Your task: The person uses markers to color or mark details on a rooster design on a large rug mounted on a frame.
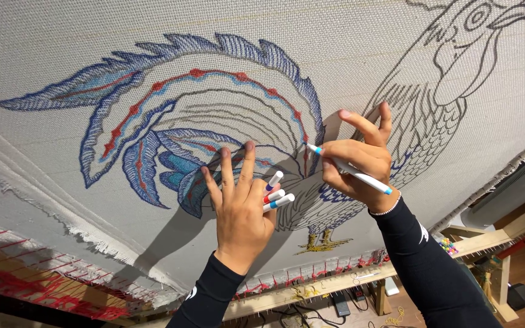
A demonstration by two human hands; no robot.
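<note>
A large pale woven canvas [56, 42] fills the view, stretched on a wooden frame, with a rooster drawn on it. The tail feathers [171, 115] are coloured blue and red; the body [432, 103] is only outlined. My right hand [360, 161] grips a white marker with a blue tip [350, 171], its tip touching the canvas near the tail's base. My left hand [241, 209] rests flat against the canvas with fingers spread, and holds several capped markers [276, 193], red and blue, by the thumb side.
The wooden frame bar [335, 282] runs along the canvas's lower edge, with red threads [44, 291] at the left. Cables and small devices [341, 304] lie on the floor below. A wooden stand [499, 285] is at the right.
</note>
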